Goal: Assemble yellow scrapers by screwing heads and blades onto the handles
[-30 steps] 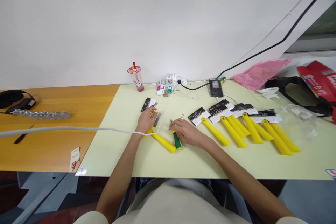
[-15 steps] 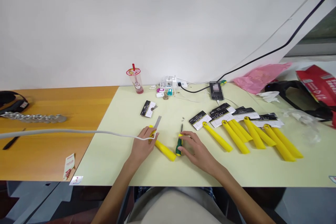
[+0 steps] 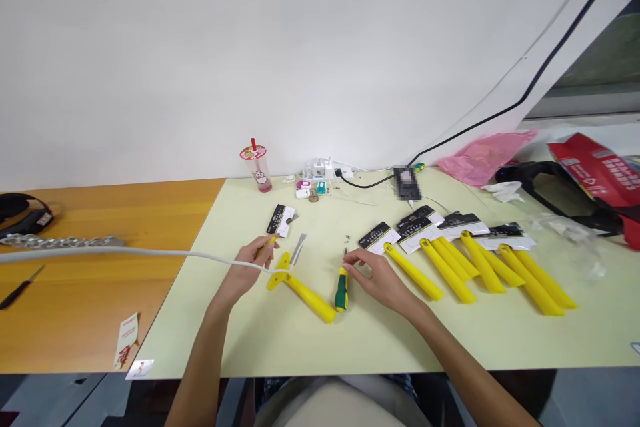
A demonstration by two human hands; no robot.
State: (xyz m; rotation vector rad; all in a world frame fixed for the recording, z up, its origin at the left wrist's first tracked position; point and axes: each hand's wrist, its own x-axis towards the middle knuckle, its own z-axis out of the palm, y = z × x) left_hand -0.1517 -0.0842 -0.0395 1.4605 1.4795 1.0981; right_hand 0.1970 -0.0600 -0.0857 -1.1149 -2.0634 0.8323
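Observation:
My left hand [image 3: 251, 265] is closed on a small yellow plastic piece [image 3: 267, 248], held just above the table. Beside it lies a yellow scraper handle [image 3: 310, 297] with a T-shaped head, bare of a blade. A thin metal blade [image 3: 299, 248] rests just beyond that head. My right hand [image 3: 376, 275] has thumb and forefinger drawn together at the top of a green and yellow screwdriver [image 3: 341, 290], which lies on the table. Whether those fingertips hold anything is too small to tell. Tiny screws [image 3: 347, 239] lie past the screwdriver's tip.
Several yellow scrapers [image 3: 447, 270] with black and white cards lie to the right. Another card [image 3: 281, 221] is behind my left hand. A drink cup [image 3: 257, 169] and a power strip [image 3: 320, 169] stand by the wall. A white cable [image 3: 165, 252] crosses the view.
My left hand has moved left off the scraper head, taking the yellow piece with it; the blade now lies apart. My right hand has shifted towards the screwdriver's tip, its fingers closing together.

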